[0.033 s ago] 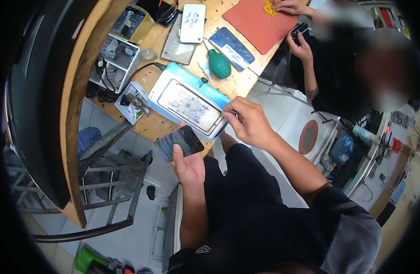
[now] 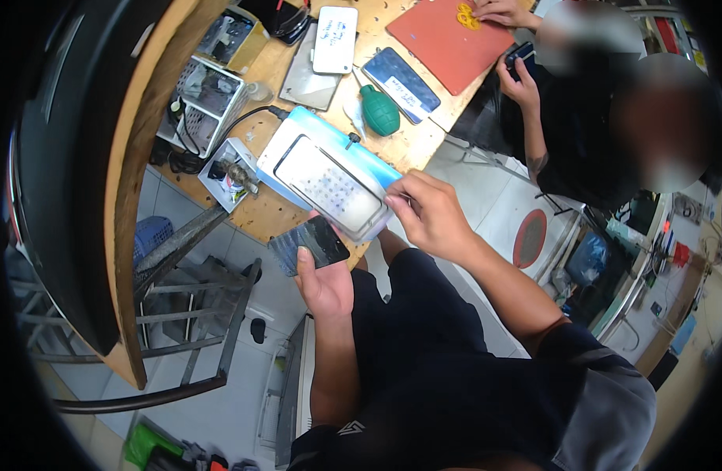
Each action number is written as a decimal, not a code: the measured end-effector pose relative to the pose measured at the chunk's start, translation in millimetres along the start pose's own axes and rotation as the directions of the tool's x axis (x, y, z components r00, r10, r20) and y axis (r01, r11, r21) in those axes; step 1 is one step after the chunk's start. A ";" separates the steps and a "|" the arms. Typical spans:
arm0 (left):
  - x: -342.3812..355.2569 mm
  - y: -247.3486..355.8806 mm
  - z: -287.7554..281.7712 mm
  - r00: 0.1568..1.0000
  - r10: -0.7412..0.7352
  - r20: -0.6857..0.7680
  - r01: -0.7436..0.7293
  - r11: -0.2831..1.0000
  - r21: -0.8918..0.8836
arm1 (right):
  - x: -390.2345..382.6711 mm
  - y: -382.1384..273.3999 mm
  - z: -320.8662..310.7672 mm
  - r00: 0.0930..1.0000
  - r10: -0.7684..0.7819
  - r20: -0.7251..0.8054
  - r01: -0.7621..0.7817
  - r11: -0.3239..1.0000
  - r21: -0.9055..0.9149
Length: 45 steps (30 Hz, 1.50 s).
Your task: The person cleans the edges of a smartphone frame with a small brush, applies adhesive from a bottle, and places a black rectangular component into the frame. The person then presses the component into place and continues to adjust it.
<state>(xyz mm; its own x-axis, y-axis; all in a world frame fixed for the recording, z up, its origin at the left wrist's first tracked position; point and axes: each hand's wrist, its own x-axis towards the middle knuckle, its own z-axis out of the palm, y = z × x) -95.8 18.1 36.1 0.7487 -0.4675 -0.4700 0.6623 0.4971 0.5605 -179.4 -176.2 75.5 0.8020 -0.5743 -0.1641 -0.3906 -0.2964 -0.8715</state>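
My left hand is wrapped round a dark phone with a streaked, glossy face, thumb lying over its edge. Just beyond it, a blue and white box-shaped device rests tilted at the table's edge. Its top carries a pale rectangular plate with a dark outline and many small spots. My right hand is at the plate's right end, thumb and fingertips pinched together. Whatever lies between those fingertips is too small to make out.
A green grenade-shaped air blower, a white phone and a dark blue phone lie behind the device. A small white box of parts is at left. Across the red mat, another person holds a phone.
Both hands keep nearly the same places. The plate's surface looks brighter and its spots stand out more, and the whole view has shifted slightly.
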 end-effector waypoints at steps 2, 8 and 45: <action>3.5 -5.6 -5.7 1.000 -0.014 0.012 0.015 0.995 -0.102 | -4.5 -3.9 -2.3 1.000 0.027 -0.011 -0.028 0.998 -0.054; 13.8 -12.0 -26.2 0.994 -0.053 0.097 0.079 0.955 -0.288 | 6.3 -21.4 14.2 0.977 -0.185 -0.111 0.119 0.891 -0.438; 70.8 95.3 25.2 0.983 -0.107 0.146 -0.004 0.793 0.609 | -96.5 30.9 173.2 0.975 0.012 -0.224 -0.088 0.939 -0.333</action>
<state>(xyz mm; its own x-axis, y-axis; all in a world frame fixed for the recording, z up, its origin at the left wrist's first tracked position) 19.6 13.9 73.5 0.6611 -0.6196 -0.4231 0.5049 -0.0496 0.8617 -190.6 2.2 -15.6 0.6758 -0.7340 -0.0670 -0.5880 -0.4821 -0.6495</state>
